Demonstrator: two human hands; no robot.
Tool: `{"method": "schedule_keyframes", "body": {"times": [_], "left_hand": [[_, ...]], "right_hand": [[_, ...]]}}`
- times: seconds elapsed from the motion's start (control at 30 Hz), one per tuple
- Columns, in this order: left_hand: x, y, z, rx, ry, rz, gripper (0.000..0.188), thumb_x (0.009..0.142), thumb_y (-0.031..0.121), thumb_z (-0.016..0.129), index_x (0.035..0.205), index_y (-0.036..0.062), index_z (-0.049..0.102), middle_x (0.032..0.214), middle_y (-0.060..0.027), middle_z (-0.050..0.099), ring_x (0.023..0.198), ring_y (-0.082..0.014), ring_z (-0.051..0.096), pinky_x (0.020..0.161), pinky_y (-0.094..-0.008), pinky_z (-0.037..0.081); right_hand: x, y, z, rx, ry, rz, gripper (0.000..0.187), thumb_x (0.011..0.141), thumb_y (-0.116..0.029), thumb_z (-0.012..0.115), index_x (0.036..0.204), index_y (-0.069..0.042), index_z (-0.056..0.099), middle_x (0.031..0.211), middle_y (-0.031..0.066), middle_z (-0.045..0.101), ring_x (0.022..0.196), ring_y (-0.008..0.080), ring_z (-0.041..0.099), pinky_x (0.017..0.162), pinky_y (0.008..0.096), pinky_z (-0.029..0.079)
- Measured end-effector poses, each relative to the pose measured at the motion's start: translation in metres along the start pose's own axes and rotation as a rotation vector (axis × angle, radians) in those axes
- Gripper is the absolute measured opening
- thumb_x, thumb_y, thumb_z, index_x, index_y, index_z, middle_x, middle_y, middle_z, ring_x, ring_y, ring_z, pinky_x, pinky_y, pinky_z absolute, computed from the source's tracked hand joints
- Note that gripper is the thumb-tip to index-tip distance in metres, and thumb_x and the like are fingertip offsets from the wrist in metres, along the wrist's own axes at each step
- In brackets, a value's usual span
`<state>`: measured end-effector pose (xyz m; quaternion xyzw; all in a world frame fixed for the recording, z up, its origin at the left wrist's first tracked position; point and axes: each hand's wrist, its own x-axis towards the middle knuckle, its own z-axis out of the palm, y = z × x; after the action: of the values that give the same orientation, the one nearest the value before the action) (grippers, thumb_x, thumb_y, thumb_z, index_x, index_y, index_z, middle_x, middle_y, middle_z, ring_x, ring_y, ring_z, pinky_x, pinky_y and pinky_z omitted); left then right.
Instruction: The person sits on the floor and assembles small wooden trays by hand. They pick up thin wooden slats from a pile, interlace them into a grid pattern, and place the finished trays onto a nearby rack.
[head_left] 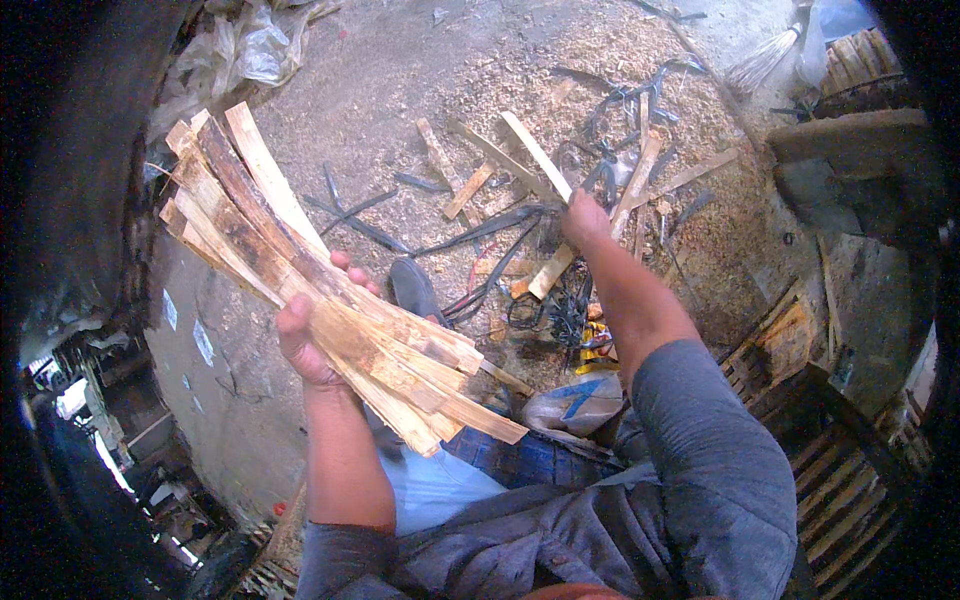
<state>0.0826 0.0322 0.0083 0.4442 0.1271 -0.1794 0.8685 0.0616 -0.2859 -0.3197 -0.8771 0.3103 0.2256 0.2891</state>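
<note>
A thick fanned bundle of rough wooden strips (285, 258) is gripped in my left hand (308, 345), its thumb on the near side and fingertips showing at the far side. The bundle slants from upper left down toward my lap. Farther out on the right, my right hand (585, 220) is closed on a pale thin wooden strip (537, 147) that points up and left. A darker strip (500, 155) lies close beside it; whether that one is held too, I cannot tell. The right fingers are mostly hidden behind the hand.
Loose wooden strips (640, 175) and black strapping bands (490, 230) litter the sawdust-covered floor (480, 60). My shoe (413, 285) is beyond the bundle. A slatted wooden crate (850, 500) stands at lower right, a broom (765, 65) at upper right, and plastic sheeting (260, 50) at upper left.
</note>
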Motion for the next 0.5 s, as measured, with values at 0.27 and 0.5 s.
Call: {"method": "schedule_keyframes", "body": {"times": [0.27,0.5], "left_hand": [[-0.001,-0.001,0.003,0.000,0.065,0.066,0.071,0.073,0.034,0.067,0.130,-0.0001,0.042,0.109,-0.0149,0.057,0.097,-0.0272,0.061,0.086,-0.0422,0.054],[-0.004,-0.003,0.003,-0.036,-0.013,0.027,0.073,0.072,0.032,0.067,0.134,0.0030,0.040,0.113,-0.0146,0.057,0.099,-0.0260,0.061,0.088,-0.0441,0.054]], "right_hand": [[-0.091,0.050,0.010,0.473,0.292,-0.177,0.021,0.081,-0.005,0.054,0.101,-0.003,0.059,0.086,0.0230,0.062,0.083,0.0388,0.063,0.076,0.0451,0.049],[-0.095,0.167,0.034,0.790,0.675,0.505,0.021,0.087,-0.013,0.055,0.105,-0.004,0.063,0.092,0.0159,0.069,0.086,0.0282,0.067,0.072,0.0408,0.050]]}}
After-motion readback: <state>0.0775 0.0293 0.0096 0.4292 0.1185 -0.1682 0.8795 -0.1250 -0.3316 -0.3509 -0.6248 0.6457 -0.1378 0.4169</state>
